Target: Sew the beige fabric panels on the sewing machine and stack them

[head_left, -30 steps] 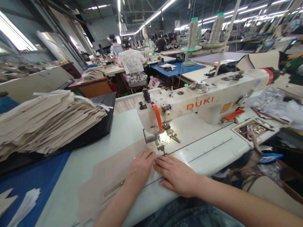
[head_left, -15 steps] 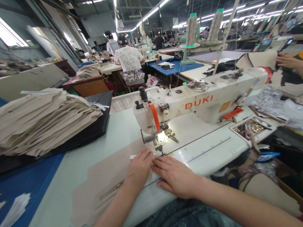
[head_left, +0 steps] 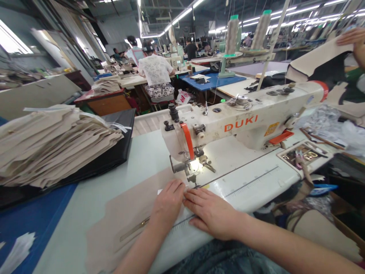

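Observation:
A beige fabric panel (head_left: 122, 207) lies flat on the sewing table, its right end close to the needle area of a white sewing machine (head_left: 242, 131). A gold zipper (head_left: 135, 229) is set in a slot in the panel, beside my left forearm. My left hand (head_left: 168, 201) has its fingers bent and pressed together on the panel's edge, just in front of the lit presser foot (head_left: 191, 167). A short white strip (head_left: 160, 191) shows beside it. My right hand (head_left: 212, 213) lies palm down with fingers stretched out, its fingertips touching the same edge near my left fingers.
Beige fabric pieces (head_left: 57, 144) are stacked on black material at the left. A tray (head_left: 303, 155) with scissors and metal rings sits at the right. Thread cones (head_left: 231, 36) stand behind the machine. A co-worker's hand (head_left: 352, 37) lifts a beige piece (head_left: 316, 59) at far right.
My hands and the fabric panel stay nearly in place. At far right, the co-worker's hand has risen, lifting the beige piece and showing its black side.

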Demonstrator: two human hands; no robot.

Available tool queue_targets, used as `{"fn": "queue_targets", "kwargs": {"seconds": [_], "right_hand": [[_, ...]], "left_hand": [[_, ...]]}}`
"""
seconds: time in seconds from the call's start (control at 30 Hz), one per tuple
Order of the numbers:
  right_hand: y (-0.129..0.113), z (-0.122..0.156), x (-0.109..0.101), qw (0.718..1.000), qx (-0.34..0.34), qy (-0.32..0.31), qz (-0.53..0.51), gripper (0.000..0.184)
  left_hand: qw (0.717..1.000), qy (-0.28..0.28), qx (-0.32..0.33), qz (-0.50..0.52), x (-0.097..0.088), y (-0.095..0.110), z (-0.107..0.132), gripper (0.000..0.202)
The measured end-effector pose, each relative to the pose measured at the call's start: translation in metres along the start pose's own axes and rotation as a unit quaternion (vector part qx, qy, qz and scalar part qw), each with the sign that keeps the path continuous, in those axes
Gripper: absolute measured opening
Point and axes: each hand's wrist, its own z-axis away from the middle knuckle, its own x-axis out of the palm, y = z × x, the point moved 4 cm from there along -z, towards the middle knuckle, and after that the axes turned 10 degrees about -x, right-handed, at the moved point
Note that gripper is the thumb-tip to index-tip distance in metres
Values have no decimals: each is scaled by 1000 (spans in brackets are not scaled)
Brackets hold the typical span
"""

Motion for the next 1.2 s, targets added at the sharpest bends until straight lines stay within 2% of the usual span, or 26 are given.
{"fn": "queue_targets", "kwargs": {"seconds": [0.17,0.3,0.43,0.63,0.97,1.2], "right_hand": [[5,0,-5,999,-14,31,-11,36],[24,-10,-15,998,8,51,25,23],[40,-24,-20,997,7,16,77,22],[50,-35,-23,991,-12,-23,131,19],[73,-47,-25,990,12,-11,141,20],[75,-43,-22,990,33,13,139,20]], "left_hand": [[1000,13,5,17,-3,2,3,33],[999,23,6,47,-5,3,5,33],[999,9,-5,51,-2,1,7,35],[999,5,-28,39,6,-2,6,36],[994,-33,-60,86,28,-17,-20,37],[995,-30,-45,78,28,-14,-21,36]]}}
